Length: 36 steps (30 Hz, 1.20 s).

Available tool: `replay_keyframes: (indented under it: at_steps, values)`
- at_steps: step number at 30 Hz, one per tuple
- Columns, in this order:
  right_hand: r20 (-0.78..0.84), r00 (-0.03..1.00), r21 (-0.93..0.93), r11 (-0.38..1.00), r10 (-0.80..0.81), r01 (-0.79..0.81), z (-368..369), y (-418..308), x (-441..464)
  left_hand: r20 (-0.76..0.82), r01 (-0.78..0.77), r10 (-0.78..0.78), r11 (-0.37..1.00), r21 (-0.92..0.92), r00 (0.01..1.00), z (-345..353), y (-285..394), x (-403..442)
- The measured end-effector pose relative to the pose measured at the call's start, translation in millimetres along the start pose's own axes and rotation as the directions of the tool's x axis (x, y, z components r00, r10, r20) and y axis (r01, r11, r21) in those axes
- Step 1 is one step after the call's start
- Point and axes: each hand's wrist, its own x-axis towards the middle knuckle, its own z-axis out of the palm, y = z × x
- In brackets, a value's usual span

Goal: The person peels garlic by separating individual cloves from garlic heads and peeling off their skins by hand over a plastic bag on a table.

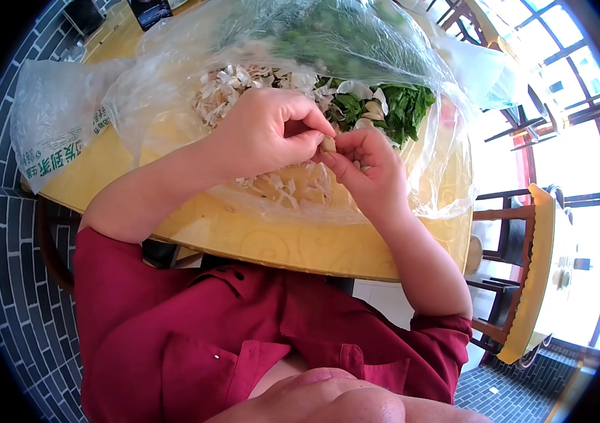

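A small pale garlic clove (328, 144) is pinched between my two hands above the table. My left hand (264, 134) grips it from the left with thumb and forefinger. From the right, my right hand (367, 163) holds the clove in a pinch, and a few more pale pieces show within its curled fingers. Behind my hands lies a heap of papery garlic skins (226, 88). Several garlic cloves (372, 111) rest beside green leaves (409, 109) on the plastic. Loose skin scraps (289, 190) are scattered below my hands.
Clear plastic sheeting (173, 42) covers much of the yellow table (271, 243), with more greens beneath it at the back. A white printed bag (60, 120) hangs over the left edge. Another yellow-topped table (532, 282) and chairs (504, 240) stand to the right.
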Motion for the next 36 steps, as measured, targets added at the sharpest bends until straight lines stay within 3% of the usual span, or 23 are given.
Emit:
replay_keyframes:
  at_steps: [12, 15, 21, 24, 30, 34, 36]
  values:
    - [0.016, 1.0, 0.032, 0.999, -0.012, 0.011, -2.7, -1.0, 2.4, 0.046, 0.063, -0.059, 0.994, -0.086, 0.997, 0.2, 0.4, 0.1]
    - [0.022, 1.0, 0.174, 0.985, -0.015, 0.011, 0.4, -2.0, 1.5, 0.051, 0.061, -0.056, 0.994, -0.095, 0.997, 0.1, -1.0, 0.3]
    - [0.024, 0.998, 0.074, 0.996, -0.058, 0.056, 0.1, 1.9, 1.7, 0.059, 0.086, -0.08, 0.989, -0.123, 0.995, 0.3, 0.4, 0.1]
    - [0.029, 0.997, 0.078, 0.994, -0.073, 0.071, 0.8, 5.7, 1.9, 0.048, 0.062, -0.059, 0.997, -0.055, 0.997, 0.6, 1.2, 0.1]
    - [0.032, 0.985, -0.134, 0.976, -0.169, 0.172, -0.1, -0.3, 0.9, 0.046, 0.004, -0.008, 0.996, 0.084, 0.999, 2.1, -4.8, -1.6]
    - [0.037, 0.983, -0.192, 0.965, -0.178, 0.182, 0.2, -1.7, 0.0, 0.015, -0.088, 0.087, 0.951, 0.296, 0.996, 0.8, 4.9, -1.8]
    - [0.033, 0.984, -0.181, 0.967, -0.176, 0.179, 0.8, -0.9, -0.1, 0.011, -0.091, 0.092, 0.951, 0.295, 0.996, 0.1, 5.7, -1.4]
